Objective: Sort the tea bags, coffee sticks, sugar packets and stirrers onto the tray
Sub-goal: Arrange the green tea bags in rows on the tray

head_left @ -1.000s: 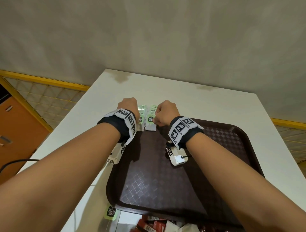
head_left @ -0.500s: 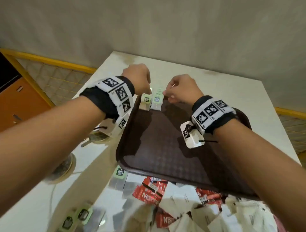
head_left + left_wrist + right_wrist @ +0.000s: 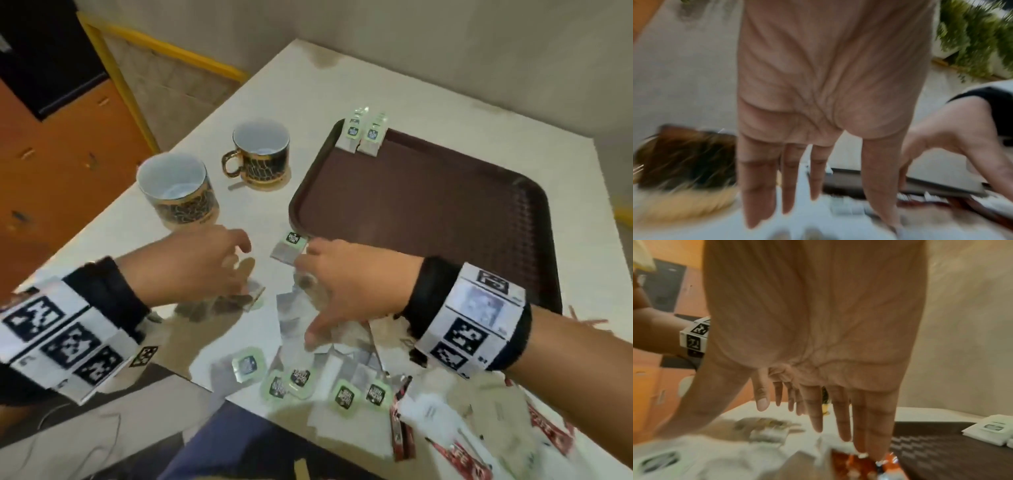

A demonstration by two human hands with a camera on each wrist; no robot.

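Now both the left hand (image 3: 191,263) and right hand (image 3: 337,291) reach down spread and empty over loose tea bags (image 3: 289,245) just beside the tray (image 3: 428,212), so each should pinch one bag cleanly.

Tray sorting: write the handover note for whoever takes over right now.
Left hand: open, reaching down over the tea bags on the table.
Right hand: open, fingers spread over the loose pile.
Done: two tea bags lean on the far left rim of the tray.
Left: tea bags at the near edge, one by the tray's near corner, red coffee sticks and white packets. Stirrers not clearly visible.
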